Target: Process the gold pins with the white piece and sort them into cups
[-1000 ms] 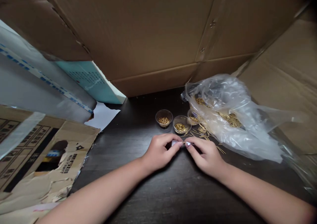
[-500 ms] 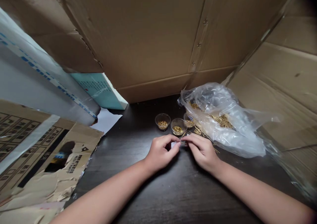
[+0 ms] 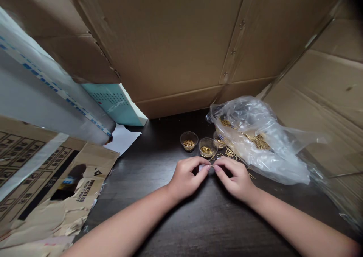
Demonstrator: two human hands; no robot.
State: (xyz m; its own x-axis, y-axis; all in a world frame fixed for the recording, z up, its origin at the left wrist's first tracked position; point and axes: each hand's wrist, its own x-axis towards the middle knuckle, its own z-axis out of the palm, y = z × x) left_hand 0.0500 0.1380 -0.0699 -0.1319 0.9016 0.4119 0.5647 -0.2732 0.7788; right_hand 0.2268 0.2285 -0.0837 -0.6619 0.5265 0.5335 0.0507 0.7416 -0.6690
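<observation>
My left hand [image 3: 188, 176] is closed in a pinch, thumb against forefinger, on one end of a thin gold-coloured metal pin [image 3: 211, 165]. The pin's other end meets the fingertips of my right hand [image 3: 234, 176], which is pinched too. Just beyond my fingers stand three small clear plastic cups: a left cup [image 3: 188, 141], a middle cup [image 3: 208, 147] and a right cup [image 3: 219, 140], each with small gold-coloured metal pieces inside. Loose gold-coloured pins [image 3: 230, 153] lie beside my right hand, partly hidden by it. A small whitish piece under my fingers is mostly covered.
A clear plastic bag [image 3: 283, 162] with many gold-coloured pins lies at the right. Cardboard walls [image 3: 176, 45] enclose the dark table [image 3: 170, 226] at the back and right. On the left are a printed cardboard box [image 3: 93, 162], a white paper [image 3: 124, 137] and a light-blue box [image 3: 113, 103].
My fingertips have shifted slightly along the pin, and both hands stay together in front of the cups. The whole view has moved a little, with things appearing farther right.
</observation>
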